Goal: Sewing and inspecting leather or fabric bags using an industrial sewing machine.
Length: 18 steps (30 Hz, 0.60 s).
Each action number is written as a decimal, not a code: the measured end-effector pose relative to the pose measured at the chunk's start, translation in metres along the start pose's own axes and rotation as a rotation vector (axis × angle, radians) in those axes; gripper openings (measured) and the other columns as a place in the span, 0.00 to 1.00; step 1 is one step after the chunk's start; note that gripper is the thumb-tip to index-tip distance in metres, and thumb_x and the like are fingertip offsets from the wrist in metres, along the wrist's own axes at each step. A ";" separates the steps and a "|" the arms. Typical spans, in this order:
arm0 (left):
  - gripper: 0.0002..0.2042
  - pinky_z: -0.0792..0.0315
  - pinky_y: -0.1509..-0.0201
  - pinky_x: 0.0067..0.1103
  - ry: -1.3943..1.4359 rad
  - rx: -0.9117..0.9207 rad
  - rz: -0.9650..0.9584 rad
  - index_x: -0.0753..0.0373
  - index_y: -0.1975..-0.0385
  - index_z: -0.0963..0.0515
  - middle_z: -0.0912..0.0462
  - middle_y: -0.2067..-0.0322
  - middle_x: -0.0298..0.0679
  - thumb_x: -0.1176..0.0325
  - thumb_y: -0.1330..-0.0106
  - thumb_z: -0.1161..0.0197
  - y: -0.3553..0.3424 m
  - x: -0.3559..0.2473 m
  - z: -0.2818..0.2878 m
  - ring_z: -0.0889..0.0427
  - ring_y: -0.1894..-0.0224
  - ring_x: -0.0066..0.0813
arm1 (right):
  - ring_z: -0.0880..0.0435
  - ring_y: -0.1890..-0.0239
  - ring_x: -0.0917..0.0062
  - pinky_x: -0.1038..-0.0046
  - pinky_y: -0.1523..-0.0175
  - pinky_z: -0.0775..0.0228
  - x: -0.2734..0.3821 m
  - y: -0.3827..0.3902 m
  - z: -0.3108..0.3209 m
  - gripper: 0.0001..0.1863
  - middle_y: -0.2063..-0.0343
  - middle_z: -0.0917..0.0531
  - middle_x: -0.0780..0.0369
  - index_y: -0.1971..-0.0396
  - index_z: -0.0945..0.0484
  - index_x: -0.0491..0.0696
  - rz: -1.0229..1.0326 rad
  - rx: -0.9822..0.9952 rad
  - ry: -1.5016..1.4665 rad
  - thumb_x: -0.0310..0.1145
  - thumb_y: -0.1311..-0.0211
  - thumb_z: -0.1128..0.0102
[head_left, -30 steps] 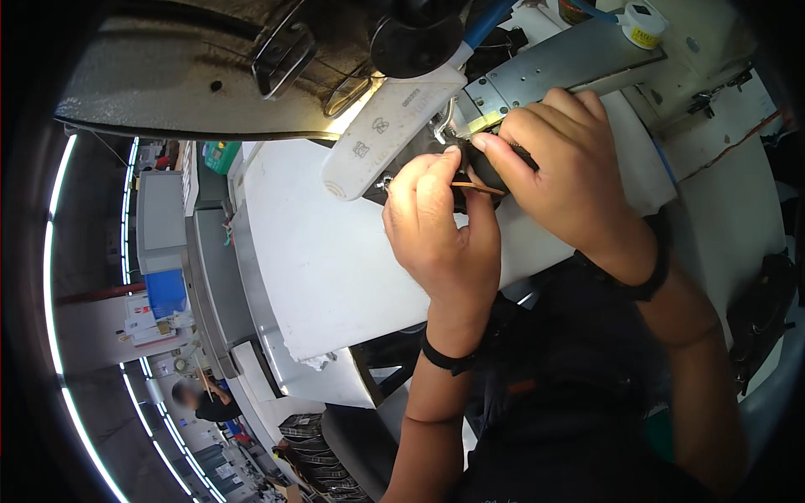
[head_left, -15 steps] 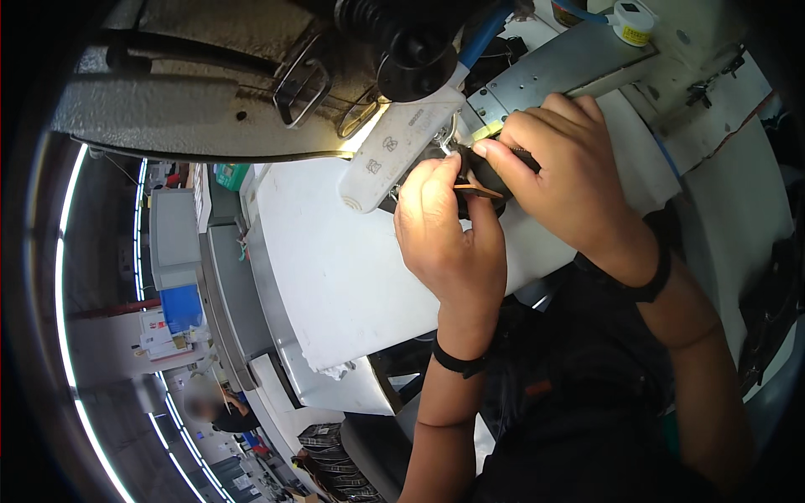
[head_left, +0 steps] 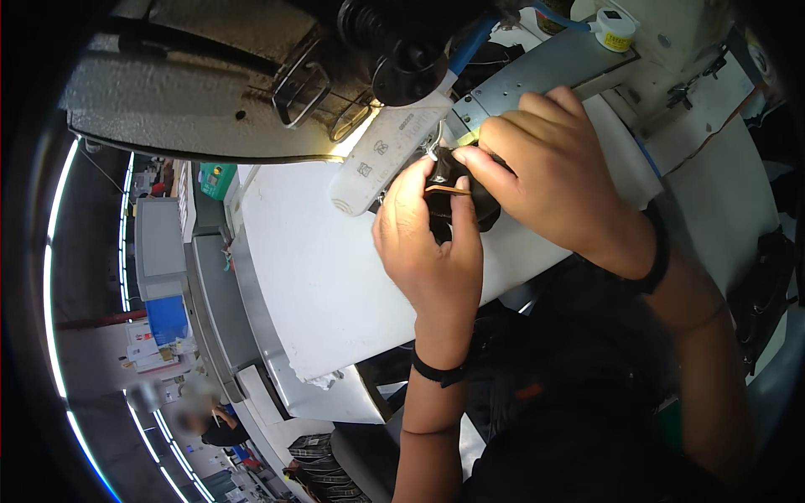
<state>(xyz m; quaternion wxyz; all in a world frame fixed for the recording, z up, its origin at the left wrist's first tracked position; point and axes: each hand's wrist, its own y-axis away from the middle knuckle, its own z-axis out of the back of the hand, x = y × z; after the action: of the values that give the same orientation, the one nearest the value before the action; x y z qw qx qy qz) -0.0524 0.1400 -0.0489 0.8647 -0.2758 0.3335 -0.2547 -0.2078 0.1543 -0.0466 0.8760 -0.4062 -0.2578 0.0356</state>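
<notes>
A black piece of soft material [head_left: 482, 205], perhaps leather or fabric, lies under the needle area of a sewing machine [head_left: 180, 117]. My left hand [head_left: 432, 260] is closed on its left side, thumb raised against a thin tan-orange edge [head_left: 447, 190] that stands up from the black material. My right hand [head_left: 558, 172] grips the far right part, fingers curled and thumb pointing left towards the presser foot [head_left: 436, 141]. Beside the foot sits a pale grey elongated cover [head_left: 390, 155]. My fingers hide part of the piece and the stitching spot.
A white work surface [head_left: 310, 268] spreads under the machine. A metal plate [head_left: 537, 75] and a small round white gauge [head_left: 615, 29] lie at the far right. To the left are a grey cabinet [head_left: 159, 247], a blue bin [head_left: 168, 320] and another person [head_left: 222, 427] farther off.
The view has shifted slightly, moving the scene left. My left hand has moved a little left relative to the machine, and more of the black piece shows between my hands.
</notes>
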 end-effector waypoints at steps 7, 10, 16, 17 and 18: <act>0.16 0.32 0.54 0.26 -0.232 -0.077 -0.118 0.62 0.53 0.18 0.16 0.56 0.36 0.78 0.42 0.33 0.004 -0.011 -0.004 0.18 0.56 0.31 | 0.25 0.81 0.64 0.64 0.68 0.34 -0.037 -0.062 0.014 0.20 0.87 0.26 0.56 0.87 0.28 0.43 0.190 0.452 -0.171 0.40 0.43 0.35; 0.16 0.31 0.54 0.26 -0.231 -0.106 -0.119 0.64 0.52 0.17 0.16 0.57 0.37 0.79 0.42 0.34 0.005 -0.013 -0.008 0.18 0.56 0.32 | 0.35 0.83 0.73 0.67 0.73 0.41 -0.043 -0.073 0.016 0.21 0.88 0.31 0.58 0.85 0.28 0.43 -0.110 0.735 -0.348 0.42 0.43 0.32; 0.16 0.28 0.53 0.26 -0.149 -0.108 -0.077 0.67 0.52 0.17 0.17 0.57 0.41 0.81 0.42 0.34 0.009 -0.015 -0.012 0.18 0.56 0.35 | 0.40 0.83 0.83 0.73 0.75 0.48 -0.049 -0.069 0.001 0.22 0.89 0.36 0.67 0.86 0.29 0.44 -0.093 0.660 -0.543 0.41 0.41 0.30; 0.16 0.28 0.53 0.26 -0.148 -0.098 -0.082 0.67 0.52 0.17 0.17 0.57 0.41 0.81 0.42 0.34 0.009 -0.015 -0.013 0.18 0.56 0.35 | 0.41 0.83 0.84 0.73 0.75 0.49 -0.051 -0.068 0.000 0.23 0.89 0.37 0.68 0.86 0.30 0.45 -0.100 0.641 -0.539 0.41 0.41 0.30; 0.16 0.28 0.54 0.26 -0.146 -0.116 -0.080 0.68 0.52 0.17 0.17 0.57 0.41 0.81 0.42 0.34 0.009 -0.015 -0.013 0.17 0.56 0.35 | 0.41 0.83 0.85 0.74 0.76 0.50 -0.052 -0.068 -0.002 0.23 0.89 0.38 0.69 0.87 0.30 0.45 -0.084 0.635 -0.577 0.41 0.40 0.30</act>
<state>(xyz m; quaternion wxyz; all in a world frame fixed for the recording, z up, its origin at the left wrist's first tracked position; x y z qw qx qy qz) -0.0696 0.1516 -0.0563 0.8585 -0.3564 0.2723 -0.2487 -0.2620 0.0938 -0.0199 0.8503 -0.0789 -0.4846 0.1897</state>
